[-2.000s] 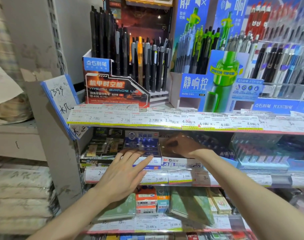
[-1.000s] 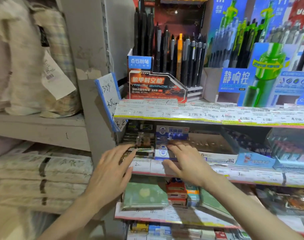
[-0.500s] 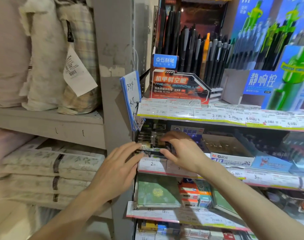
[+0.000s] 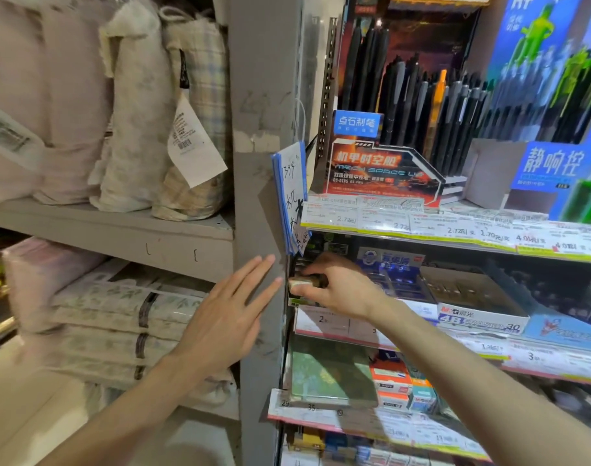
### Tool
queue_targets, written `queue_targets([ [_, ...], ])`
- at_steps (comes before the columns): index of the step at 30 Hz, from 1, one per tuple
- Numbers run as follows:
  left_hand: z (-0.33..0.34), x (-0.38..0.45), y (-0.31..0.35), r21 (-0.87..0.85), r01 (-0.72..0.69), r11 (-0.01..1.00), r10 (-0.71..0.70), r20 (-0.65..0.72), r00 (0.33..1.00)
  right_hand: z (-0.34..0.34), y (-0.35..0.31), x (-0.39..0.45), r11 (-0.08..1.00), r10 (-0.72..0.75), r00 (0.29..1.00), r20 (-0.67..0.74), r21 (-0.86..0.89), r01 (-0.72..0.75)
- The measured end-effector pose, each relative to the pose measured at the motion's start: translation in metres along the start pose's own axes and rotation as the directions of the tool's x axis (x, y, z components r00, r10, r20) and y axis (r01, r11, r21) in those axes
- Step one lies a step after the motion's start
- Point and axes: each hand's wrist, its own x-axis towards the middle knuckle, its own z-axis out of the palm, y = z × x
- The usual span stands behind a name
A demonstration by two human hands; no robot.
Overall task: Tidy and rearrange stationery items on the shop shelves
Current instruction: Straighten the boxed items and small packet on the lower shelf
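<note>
My right hand (image 4: 341, 287) reaches into the far left end of the middle stationery shelf and pinches a small, blurred packet (image 4: 304, 281) between thumb and fingers, above a dark display box (image 4: 299, 301). My left hand (image 4: 232, 314) hovers flat with straight fingers in front of the grey shelf post (image 4: 260, 196), holding nothing. A blue eraser display box (image 4: 393, 264) stands just right of my right hand. Next to it sits a white 4B eraser carton (image 4: 479, 317).
Black pens in an orange display (image 4: 385, 169) fill the top shelf, with blue-green pen displays (image 4: 556, 163) to the right. A blue-edged handwritten sign (image 4: 292, 200) hangs off the post. Green notebooks (image 4: 327, 375) lie below. Bagged bedding (image 4: 136, 105) fills the grey shelves at left.
My view swung left. My right hand slid from the eraser boxes to the shelf's far left end and took hold of a small packet. My left hand drifted left, in front of the post.
</note>
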Motion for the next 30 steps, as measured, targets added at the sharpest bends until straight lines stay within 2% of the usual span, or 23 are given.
queue_targets([
  [8, -0.001, 0.000, 0.000, -0.020, 0.005, 1.000, -0.005, 0.008, 1.000, -0.002, 0.003, -0.003, 1.000, 0.004, 1.000, -0.001, 0.015, -0.004],
  [13, -0.002, -0.001, 0.000, -0.033, -0.003, 0.999, 0.003, -0.010, 1.000, 0.004, -0.009, 0.001, 0.999, 0.036, 0.995, -0.088, -0.013, -0.038],
  [19, 0.003, -0.002, 0.000, -0.056, 0.013, 0.998, -0.015, -0.041, 0.999, -0.001, -0.008, -0.010, 0.990, 0.119, 0.990, -0.078, 0.081, -0.113],
  [26, 0.011, 0.007, 0.040, -0.265, 0.167, 0.950, -0.213, -0.155, 0.965, -0.020, 0.018, -0.063, 0.993, 0.116, 0.960, -0.255, 0.058, -0.105],
  [30, 0.016, 0.023, 0.082, -0.340, 0.116, 0.933, -0.197, -0.213, 0.957, -0.036, 0.058, -0.108, 0.986, 0.164, 0.946, -0.278, 0.015, -0.167],
])
